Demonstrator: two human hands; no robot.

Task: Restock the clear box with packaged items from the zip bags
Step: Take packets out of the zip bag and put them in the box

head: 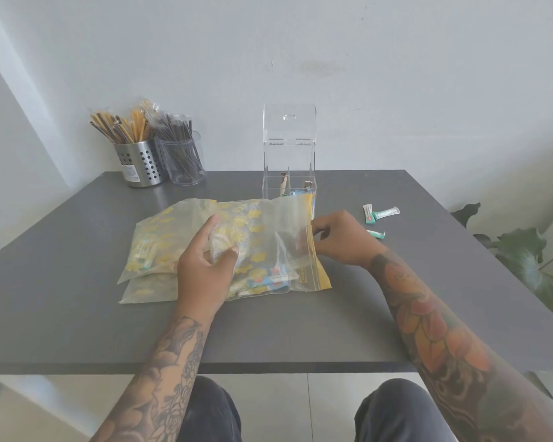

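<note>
Holders: a steel cup (141,165) and a clear cup (186,162) of wrapped sticks stand at the counter's (77,330) far left, well apart from the work.
Left bags: two zip bags (150,247) lie stacked, seemingly unopened, small packets inside.
Left hand (205,266): its grip is curled on the top bag (262,247), bunching the plastic and the packets under it.
Top bag: lies partly over the left ones, its yellow zip edge to the right; it holds many packets.
Right hand (339,239): fingers pinch the zip edge, apparently working the mouth; whether it is already open I cannot tell.
Box (289,167): stands just behind the bag, lid up, dividers visible, only a few items in it.
Loose packets (379,213): a few lie on the counter right of the box, not yet boxed.
Progress: early, I judge. The box is nearly bare, and three bags and the loose packets remain.
</note>
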